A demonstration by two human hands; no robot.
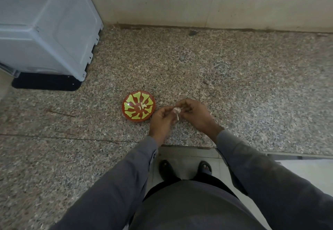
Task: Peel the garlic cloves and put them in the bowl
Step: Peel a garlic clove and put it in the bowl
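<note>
Granite counter (234,78) bears bowl (139,106) holding peeled cloves (143,105). Left hand (162,120) and right hand (195,113) both pinch garlic (177,110) beside it.

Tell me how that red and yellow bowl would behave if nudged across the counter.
The bowl looks shallow and wide, so it would probably slide rather than tip. Its glossy surface and the polished granite counter suggest little friction. Holding only a few peeled cloves, it is likely light.
</note>
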